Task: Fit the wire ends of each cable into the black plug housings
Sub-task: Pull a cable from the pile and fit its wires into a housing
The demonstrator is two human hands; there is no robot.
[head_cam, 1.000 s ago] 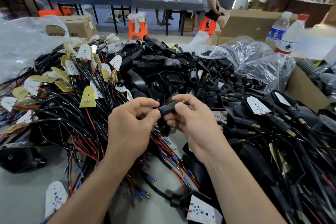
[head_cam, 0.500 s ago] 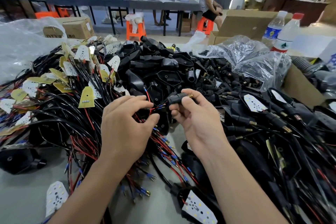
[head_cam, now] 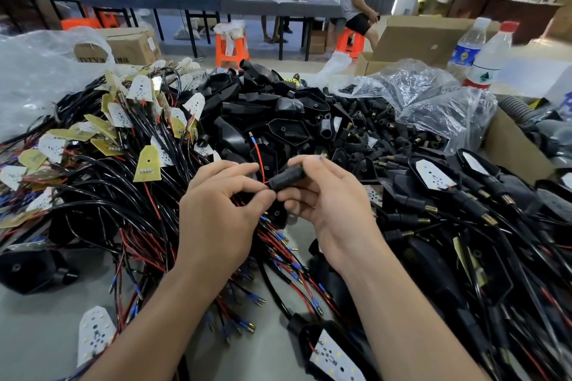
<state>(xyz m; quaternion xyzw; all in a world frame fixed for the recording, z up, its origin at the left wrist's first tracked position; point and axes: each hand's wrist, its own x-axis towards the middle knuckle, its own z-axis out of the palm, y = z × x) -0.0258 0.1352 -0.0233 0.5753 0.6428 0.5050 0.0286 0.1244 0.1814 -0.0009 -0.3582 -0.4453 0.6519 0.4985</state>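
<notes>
Two hands met mid-table: your right hand (head_cam: 328, 204) clamped the small black plastic plug housing (head_cam: 286, 179); your left hand (head_cam: 216, 210) pinched the thin red wire (head_cam: 259, 161) at its left mouth. Pushed crooked, that wire could buckle, not seat.

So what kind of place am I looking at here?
Most likely a small factory assembly workshop: the bench is heaped with black cables and loose plug housings, cardboard boxes stand beside it, and long work tables run across the back.
</notes>
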